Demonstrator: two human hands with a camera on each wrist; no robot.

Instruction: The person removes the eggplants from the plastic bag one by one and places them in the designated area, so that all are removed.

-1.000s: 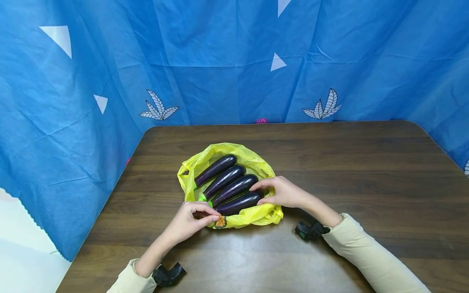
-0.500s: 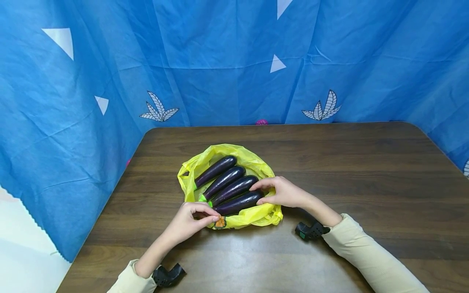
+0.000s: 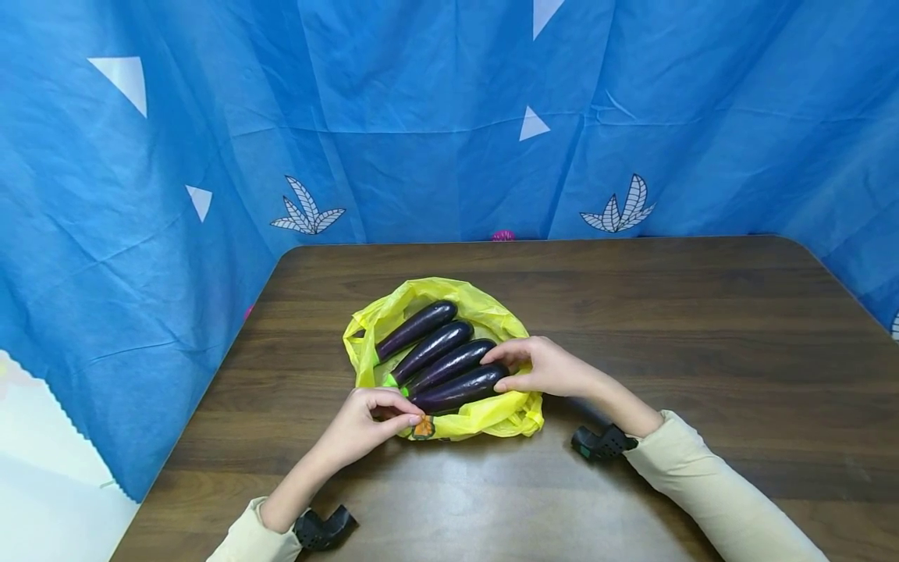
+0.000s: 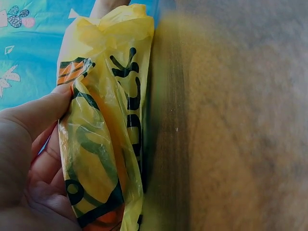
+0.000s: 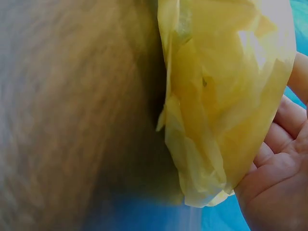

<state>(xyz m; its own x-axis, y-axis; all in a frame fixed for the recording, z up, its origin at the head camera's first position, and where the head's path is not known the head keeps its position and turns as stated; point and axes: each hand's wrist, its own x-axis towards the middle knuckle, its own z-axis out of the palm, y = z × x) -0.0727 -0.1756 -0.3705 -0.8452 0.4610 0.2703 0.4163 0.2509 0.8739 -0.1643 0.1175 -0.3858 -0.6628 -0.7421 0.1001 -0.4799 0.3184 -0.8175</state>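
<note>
A yellow plastic bag point(image 3: 485, 425) with its mouth rolled wide lies on the table. Inside, several glossy dark purple eggplants point(image 3: 421, 324) lie side by side on a slant, green stem ends toward the lower left. At the bag's near left rim my left hand point(image 3: 365, 425) pinches the plastic between thumb and fingers, beside an orange printed mark. My right hand point(image 3: 541, 367) reaches over the right rim, thumb and fingers around the blunt end of the nearest eggplant point(image 3: 460, 390). In the right wrist view, the bag's wall point(image 5: 226, 96) hides those fingertips.
The dark wooden table point(image 3: 688, 312) reaches back to a blue patterned cloth point(image 3: 449, 117) hanging behind and to the left. Black wrist cameras point(image 3: 323, 529) sit on both wrists. A white surface point(image 3: 49, 468) shows at the lower left.
</note>
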